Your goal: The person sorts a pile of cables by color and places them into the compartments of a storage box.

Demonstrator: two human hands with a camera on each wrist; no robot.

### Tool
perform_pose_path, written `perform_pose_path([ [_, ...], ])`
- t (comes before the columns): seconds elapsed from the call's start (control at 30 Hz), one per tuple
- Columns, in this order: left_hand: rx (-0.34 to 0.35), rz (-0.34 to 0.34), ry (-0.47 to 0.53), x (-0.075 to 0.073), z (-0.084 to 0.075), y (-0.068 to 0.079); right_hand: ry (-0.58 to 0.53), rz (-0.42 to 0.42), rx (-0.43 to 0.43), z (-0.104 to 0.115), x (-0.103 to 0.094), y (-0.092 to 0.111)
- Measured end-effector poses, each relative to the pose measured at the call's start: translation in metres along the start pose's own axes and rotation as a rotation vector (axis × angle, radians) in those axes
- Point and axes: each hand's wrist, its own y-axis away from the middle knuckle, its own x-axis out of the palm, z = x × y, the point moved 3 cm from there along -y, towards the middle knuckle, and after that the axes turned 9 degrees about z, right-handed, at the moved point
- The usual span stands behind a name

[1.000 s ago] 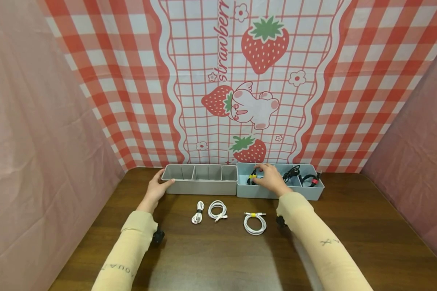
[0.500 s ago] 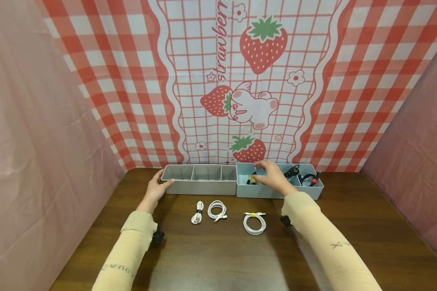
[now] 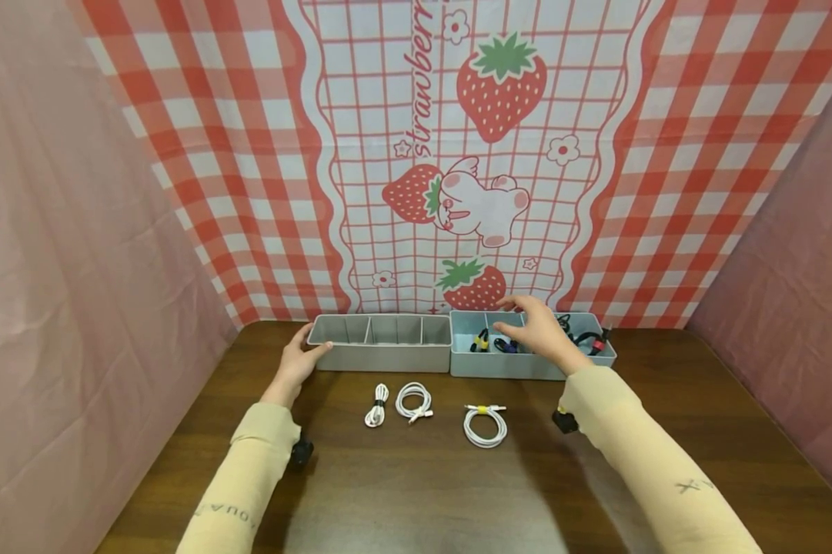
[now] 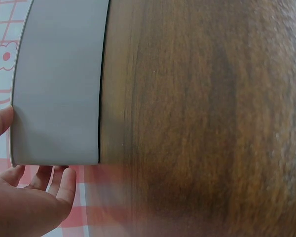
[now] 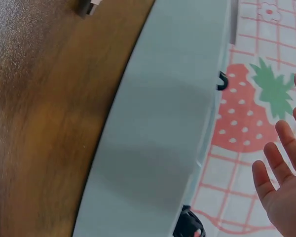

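Note:
My left hand (image 3: 296, 366) holds the left end of the grey divided storage box (image 3: 384, 358), thumb at the front rim and fingers against the end wall, as the left wrist view shows. Over the light blue divided storage box (image 3: 481, 366), my right hand (image 3: 542, 332) hovers with fingers spread and nothing in them. A dark cable with yellow parts (image 3: 481, 341) lies in the blue box's left compartment. Beside it is a dark bundled cable (image 3: 506, 346). Farther right are a black cable (image 3: 564, 323), partly behind the hand, and one with a red tie (image 3: 599, 344).
Three white coiled cables lie on the wooden table (image 3: 402, 485) in front of the boxes: a narrow black-tied bundle (image 3: 376, 405), a round coil (image 3: 413, 402) and a yellow-tied coil (image 3: 485, 428). A strawberry-print cloth (image 3: 485, 208) hangs close behind the boxes.
My right hand has risen and moved right, away from the yellow-marked cable, which now lies uncovered in the left compartment. My left hand has stayed on the grey box.

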Motion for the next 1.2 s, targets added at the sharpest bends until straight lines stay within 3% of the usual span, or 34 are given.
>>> perform_pose_path([
  [0.6, -0.001, -0.007, 0.007, 0.004, 0.002, -0.001, -0.075, -0.144, 0.090, -0.017, -0.049, 0.041],
  [0.93, 0.001, 0.002, 0.007, 0.002, 0.001, -0.001, -0.139, -0.207, 0.177, -0.035, -0.066, 0.068],
  [1.2, 0.002, -0.004, 0.011, 0.000, 0.002, -0.002, -0.122, -0.279, 0.256, -0.054, -0.073, 0.089],
])
